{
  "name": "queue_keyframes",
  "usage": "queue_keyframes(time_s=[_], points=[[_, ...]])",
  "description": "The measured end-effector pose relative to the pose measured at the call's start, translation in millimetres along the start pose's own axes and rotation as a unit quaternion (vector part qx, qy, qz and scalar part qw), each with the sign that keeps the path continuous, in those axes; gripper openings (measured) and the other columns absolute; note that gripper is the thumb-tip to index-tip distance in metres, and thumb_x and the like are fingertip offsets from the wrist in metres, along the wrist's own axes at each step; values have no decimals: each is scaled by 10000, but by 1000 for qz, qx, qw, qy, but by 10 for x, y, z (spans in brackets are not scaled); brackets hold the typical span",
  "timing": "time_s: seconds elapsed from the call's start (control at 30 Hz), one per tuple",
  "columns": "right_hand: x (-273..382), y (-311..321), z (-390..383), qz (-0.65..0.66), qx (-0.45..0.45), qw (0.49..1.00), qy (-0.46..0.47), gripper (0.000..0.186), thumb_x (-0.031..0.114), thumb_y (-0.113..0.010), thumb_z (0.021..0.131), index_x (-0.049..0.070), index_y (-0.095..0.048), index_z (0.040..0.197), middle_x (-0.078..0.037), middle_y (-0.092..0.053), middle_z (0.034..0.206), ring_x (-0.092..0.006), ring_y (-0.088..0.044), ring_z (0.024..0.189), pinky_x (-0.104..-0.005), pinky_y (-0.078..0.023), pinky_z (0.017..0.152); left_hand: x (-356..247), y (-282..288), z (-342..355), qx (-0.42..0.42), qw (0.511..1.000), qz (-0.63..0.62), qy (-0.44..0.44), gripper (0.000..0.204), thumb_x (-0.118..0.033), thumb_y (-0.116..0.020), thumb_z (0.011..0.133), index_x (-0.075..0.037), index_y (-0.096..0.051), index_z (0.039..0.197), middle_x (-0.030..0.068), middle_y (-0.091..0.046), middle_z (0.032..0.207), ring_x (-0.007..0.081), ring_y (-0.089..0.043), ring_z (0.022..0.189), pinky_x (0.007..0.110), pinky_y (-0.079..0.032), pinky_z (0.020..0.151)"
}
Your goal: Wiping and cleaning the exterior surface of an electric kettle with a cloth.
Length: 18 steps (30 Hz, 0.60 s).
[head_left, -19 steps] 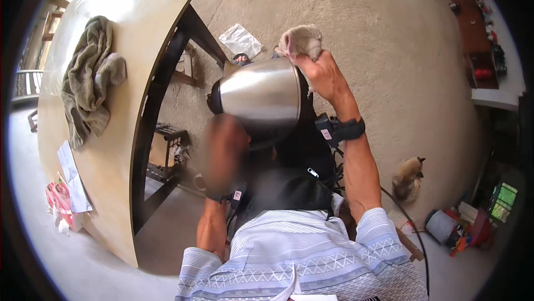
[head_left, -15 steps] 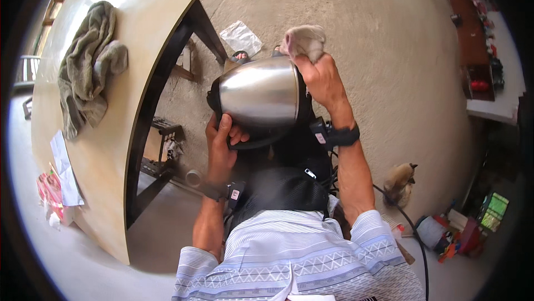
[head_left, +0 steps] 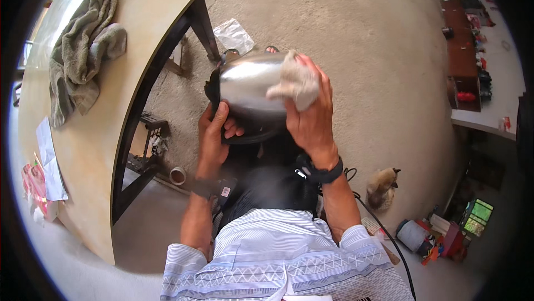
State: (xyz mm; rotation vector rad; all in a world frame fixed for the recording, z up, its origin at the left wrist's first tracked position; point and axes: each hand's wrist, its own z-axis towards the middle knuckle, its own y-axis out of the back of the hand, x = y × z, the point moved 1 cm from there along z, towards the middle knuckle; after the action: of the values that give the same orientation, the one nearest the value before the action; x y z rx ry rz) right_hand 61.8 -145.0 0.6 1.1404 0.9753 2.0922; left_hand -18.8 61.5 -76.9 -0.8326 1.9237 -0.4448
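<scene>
A shiny steel kettle [head_left: 247,87] with black parts lies on its side over my lap, its black end toward the left. My left hand [head_left: 214,128] is closed around the black handle on the near side, thumb uppermost. In my right hand [head_left: 312,117] is a bunched pale cloth [head_left: 297,83], which lies against the right end of the steel body. The fingers of that hand are wrapped round the cloth's far side. Some of the kettle's right end is hidden behind cloth and hand.
A pale table [head_left: 150,17] on dark legs stands at my left, bearing a crumpled grey-green towel [head_left: 83,50] and papers [head_left: 51,159]. Beneath is a black crate [head_left: 156,128]. A white sheet [head_left: 233,35] lies on the floor. A cat [head_left: 382,188] sits at the right near a black cable [head_left: 384,226].
My right hand has brought the cloth from beyond the kettle's far right edge down onto its steel side. The left hand keeps its hold. The whole view has shifted slightly.
</scene>
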Motion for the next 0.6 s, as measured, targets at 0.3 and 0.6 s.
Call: queue_keyframes(time_s=[0.3, 0.6], points=[[-530, -56, 841, 246, 252, 913, -205, 321, 281, -603, 1010, 57, -773, 1166, -239, -762, 999, -357, -756, 1001, -416, -567, 919, -105, -71, -30, -7, 1000, 2, 0, 329, -429, -686, 1083, -110, -615, 1117, -65, -417, 760, 50, -385, 620, 268, -445, 632], [-14, -77, -102, 135, -57, 989, -9, 584, 379, -728, 995, 4, -618, 1429, -210, -610, 1479, -427, -580, 1346, -499, -466, 1138, -162, -36, -6, -10, 998, -48, 37, 276, -398, -682, 1090, -132, -624, 1133, -57, -446, 787, 49, -401, 633, 273, -470, 641]])
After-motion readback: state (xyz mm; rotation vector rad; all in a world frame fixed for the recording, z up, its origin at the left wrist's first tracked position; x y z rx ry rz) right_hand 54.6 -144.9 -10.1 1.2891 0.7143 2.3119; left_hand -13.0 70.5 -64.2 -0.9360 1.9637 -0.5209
